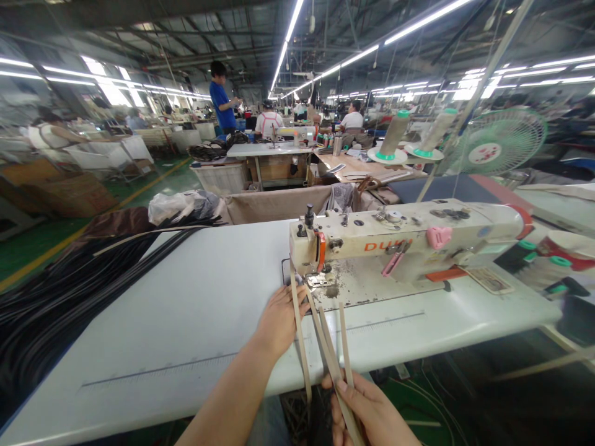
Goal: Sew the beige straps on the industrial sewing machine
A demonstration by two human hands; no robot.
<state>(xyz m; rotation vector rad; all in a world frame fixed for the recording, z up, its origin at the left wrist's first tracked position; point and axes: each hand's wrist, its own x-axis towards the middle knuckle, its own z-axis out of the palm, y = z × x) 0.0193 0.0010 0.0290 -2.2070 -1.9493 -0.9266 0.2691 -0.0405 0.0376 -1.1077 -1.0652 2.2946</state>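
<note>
A cream sewing machine [409, 238] stands on a pale table [209, 279]. My left hand [281, 316] lies on the table just left of the needle area, its fingers close together near the presser foot, at a narrow beige strip [300, 341]. Whether the fingers pinch that strip is unclear. My right hand [360, 406], below the table's front edge, is closed on several beige strips [332, 356]. Those strips run up over the edge toward the needle plate [320, 282].
A heap of long black strips [56, 297] hangs over the table's left side. Behind the machine are thread cones [394, 136] and a green fan [499, 145]. A person in blue [223, 102] stands farther back, and others sit at machines.
</note>
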